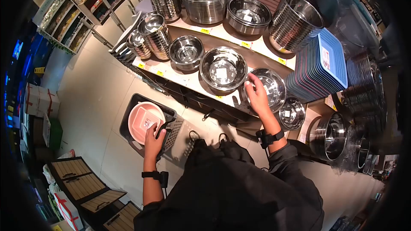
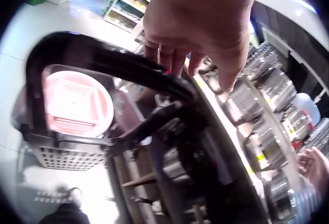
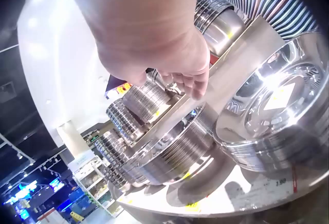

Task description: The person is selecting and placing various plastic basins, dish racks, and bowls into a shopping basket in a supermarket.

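My left hand (image 1: 153,142) holds the raised black handle (image 2: 108,62) of a grey shopping basket (image 2: 72,157). The fingers pass behind the handle's bar in the left wrist view, so their tips are hidden. Inside the basket lie a round pink basin (image 1: 136,132) and a pink rectangular basket-like piece with a label. My right hand (image 1: 257,96) hovers over the shelf with loosely bent fingers and nothing in them. In the head view it overlaps the left rim of a shiny steel basin (image 3: 277,100). To its left sits another steel basin stack (image 1: 223,69).
Steel bowls and pots (image 1: 204,2) fill the upper shelf. A leaning stack of blue and coloured plastic baskets (image 1: 319,66) stands right of the hand. Lower right are more steel basins (image 1: 332,137). The shelf's front edge carries yellow price tags. Tiled floor (image 1: 92,102) extends left.
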The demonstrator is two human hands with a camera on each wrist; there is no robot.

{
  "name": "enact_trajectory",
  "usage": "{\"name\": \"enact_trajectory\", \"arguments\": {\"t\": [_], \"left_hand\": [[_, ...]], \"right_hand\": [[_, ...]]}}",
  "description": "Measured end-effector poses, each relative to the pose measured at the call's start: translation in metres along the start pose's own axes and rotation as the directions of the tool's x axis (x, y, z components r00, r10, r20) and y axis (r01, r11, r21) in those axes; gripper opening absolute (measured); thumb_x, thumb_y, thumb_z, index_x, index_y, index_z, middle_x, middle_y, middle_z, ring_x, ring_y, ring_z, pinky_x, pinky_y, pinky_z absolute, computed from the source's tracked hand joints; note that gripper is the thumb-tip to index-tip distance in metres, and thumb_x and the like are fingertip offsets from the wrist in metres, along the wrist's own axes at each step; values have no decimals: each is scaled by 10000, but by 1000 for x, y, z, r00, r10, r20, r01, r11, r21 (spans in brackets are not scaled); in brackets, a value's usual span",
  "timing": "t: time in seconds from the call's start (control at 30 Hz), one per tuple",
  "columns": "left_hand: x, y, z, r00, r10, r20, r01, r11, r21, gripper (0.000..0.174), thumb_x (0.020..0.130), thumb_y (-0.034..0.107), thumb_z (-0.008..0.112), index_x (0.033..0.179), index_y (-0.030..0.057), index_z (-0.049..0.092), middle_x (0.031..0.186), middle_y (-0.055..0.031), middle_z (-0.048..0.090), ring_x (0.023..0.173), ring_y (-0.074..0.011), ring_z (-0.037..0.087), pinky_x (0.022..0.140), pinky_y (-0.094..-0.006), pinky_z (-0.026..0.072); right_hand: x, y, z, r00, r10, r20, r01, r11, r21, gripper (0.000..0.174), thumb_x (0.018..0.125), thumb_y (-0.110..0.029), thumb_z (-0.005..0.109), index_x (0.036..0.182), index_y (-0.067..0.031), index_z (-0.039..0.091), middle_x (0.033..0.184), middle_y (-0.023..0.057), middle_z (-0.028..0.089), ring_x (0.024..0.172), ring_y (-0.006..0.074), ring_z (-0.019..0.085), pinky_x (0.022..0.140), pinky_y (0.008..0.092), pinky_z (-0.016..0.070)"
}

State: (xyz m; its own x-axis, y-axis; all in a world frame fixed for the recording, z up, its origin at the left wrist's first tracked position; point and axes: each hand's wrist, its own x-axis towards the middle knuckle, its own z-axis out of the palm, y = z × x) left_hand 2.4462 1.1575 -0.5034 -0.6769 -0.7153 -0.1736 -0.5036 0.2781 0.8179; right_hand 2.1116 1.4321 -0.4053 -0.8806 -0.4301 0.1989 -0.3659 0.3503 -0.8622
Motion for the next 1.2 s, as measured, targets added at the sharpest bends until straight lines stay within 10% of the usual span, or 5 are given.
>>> {"name": "enact_trajectory", "arguments": {"t": [0.17,0.47,0.6,0.97,1.2], "left_hand": [[78,79,47,939,238,247,-26,767,-641,635,999,369,501,1470,-6,300,1458,-198,404,1343,-273,404,1094,-350,322],[151,157,142,835,103,540,403,553,-730,899,950,628,401,1536,54,34,1604,-152,91,1488,-263,59,1183,-379,133],[167,148,174,871,-4,491,423,516,-745,645,986,549,423,1445,99,369,1432,-19,451,1281,-137,432,1062,-293,326],[151,172,143,825,85,559,428,553,-715,503,1001,437,472,1335,60,470,1295,-36,551,1195,-142,516,1028,-330,404],[94,164,161,358,48,932,627,727,-279,679,981,468,499,1417,-21,317,1393,-209,463,1282,-267,490,1063,-368,401]], "right_hand": [[47,6,9,964,216,-158,-198,973,119,598,971,-382,519,1427,-11,406,1407,196,478,1310,260,442,1088,339,323],[101,8,25,931,363,-29,-336,827,-451,773,933,-566,352,1394,52,408,1328,278,521,1274,433,459,1141,457,245],[113,3,32,908,420,12,-358,788,-500,712,949,-548,306,1330,29,478,1287,270,556,1242,412,501,1149,485,228],[85,-1,-1,946,308,-99,-323,908,-265,736,954,-554,400,1418,17,389,1274,290,558,1189,369,556,1013,416,415],[-11,83,-118,776,421,-470,-394,905,160,641,991,-453,431,1402,39,414,1410,212,481,1322,293,450,1099,330,315]]}}
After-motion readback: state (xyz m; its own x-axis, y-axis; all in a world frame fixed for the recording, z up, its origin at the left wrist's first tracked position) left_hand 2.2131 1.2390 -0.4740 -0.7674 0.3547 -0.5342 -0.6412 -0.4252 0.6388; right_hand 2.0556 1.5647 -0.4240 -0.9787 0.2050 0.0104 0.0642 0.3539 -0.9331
